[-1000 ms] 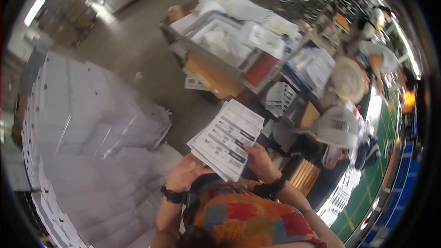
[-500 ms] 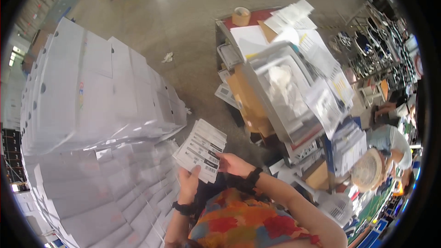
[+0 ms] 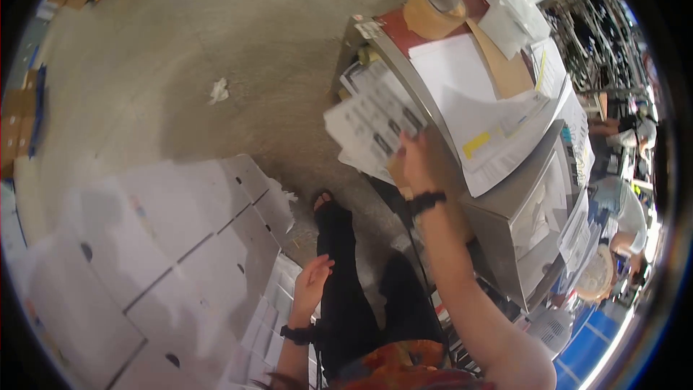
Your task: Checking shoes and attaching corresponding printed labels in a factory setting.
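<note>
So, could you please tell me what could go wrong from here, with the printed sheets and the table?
The printed sheets are in the right hand alone, gripped near one edge, so they might fan out or slip; the left hand is empty and apart from them.

The loose papers lie close to the right hand, so a brush could shift them.

The tape roll sits near the table's edge and could be knocked off.
</note>
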`<action>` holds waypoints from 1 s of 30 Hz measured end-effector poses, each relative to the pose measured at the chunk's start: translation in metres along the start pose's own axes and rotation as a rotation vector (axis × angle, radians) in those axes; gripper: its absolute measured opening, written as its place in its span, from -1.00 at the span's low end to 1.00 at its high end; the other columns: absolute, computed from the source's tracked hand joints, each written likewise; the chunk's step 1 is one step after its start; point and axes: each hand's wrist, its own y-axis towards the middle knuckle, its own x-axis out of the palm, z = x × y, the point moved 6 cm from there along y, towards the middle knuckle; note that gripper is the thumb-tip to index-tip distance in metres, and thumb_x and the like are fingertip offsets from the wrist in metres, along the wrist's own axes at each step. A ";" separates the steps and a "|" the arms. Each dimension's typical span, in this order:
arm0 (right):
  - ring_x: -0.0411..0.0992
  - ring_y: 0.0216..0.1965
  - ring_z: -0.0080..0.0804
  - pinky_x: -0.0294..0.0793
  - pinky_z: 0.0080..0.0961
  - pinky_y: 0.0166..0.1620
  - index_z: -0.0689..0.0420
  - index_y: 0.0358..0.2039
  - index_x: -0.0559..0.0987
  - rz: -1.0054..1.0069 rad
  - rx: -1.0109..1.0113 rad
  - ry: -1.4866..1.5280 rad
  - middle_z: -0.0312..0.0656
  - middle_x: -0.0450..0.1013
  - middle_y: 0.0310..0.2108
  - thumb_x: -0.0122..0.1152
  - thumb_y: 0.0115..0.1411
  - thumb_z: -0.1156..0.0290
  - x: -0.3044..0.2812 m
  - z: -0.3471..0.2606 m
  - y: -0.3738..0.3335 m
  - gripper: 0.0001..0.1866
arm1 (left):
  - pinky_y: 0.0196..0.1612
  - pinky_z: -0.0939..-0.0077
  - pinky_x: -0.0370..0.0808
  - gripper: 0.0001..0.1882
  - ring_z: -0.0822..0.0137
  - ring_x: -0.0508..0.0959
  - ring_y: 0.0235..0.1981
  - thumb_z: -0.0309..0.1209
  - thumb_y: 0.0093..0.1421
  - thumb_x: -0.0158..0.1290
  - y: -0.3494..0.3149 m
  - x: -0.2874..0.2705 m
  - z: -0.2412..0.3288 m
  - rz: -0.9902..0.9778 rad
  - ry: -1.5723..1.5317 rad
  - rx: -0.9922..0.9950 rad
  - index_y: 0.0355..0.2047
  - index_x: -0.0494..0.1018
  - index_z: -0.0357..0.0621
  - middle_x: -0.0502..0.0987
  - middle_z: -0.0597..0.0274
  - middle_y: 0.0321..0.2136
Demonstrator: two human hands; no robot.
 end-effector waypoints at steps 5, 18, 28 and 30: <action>0.39 -0.16 -0.51 0.38 -0.53 -0.17 0.19 0.04 0.44 0.111 -0.117 -0.013 -0.25 0.45 -0.20 0.25 0.20 0.04 -0.021 0.015 -0.011 -0.45 | -0.02 0.55 0.45 -0.68 0.40 0.55 -0.08 -0.46 0.30 -0.02 0.009 0.010 -0.016 -0.169 0.387 -0.057 0.05 0.43 -0.26 0.57 0.11 -0.09; 0.48 -0.44 -0.45 0.48 -0.45 -0.37 0.23 -0.31 0.58 0.145 0.440 0.047 -0.24 0.52 -0.46 0.21 0.14 0.27 -0.425 0.252 -0.301 -0.74 | -0.29 0.16 0.50 -0.75 -0.07 0.59 -0.36 -0.24 0.16 0.08 -0.135 0.294 -0.167 -0.824 1.336 0.210 -0.40 0.58 -0.18 0.59 -0.04 -0.46; 0.44 -0.50 -0.55 0.47 -0.56 -0.48 0.17 -0.31 0.52 0.630 0.384 0.507 -0.29 0.50 -0.44 0.11 0.21 0.35 -0.676 0.326 -0.250 -0.84 | -0.17 0.14 0.50 -0.70 -0.08 0.58 -0.25 -0.31 0.15 0.11 -0.110 0.509 -0.387 -1.010 1.428 0.376 -0.16 0.48 -0.21 0.59 -0.08 -0.34; 0.43 -0.49 -0.56 0.43 -0.58 -0.49 0.19 -0.31 0.52 0.675 0.275 0.556 -0.27 0.50 -0.43 0.11 0.22 0.33 -0.695 0.334 -0.199 -0.82 | -0.12 0.11 0.48 -0.64 -0.12 0.55 -0.21 -0.33 0.14 0.11 -0.059 0.541 -0.404 -0.851 1.468 0.512 -0.09 0.42 -0.23 0.56 -0.12 -0.30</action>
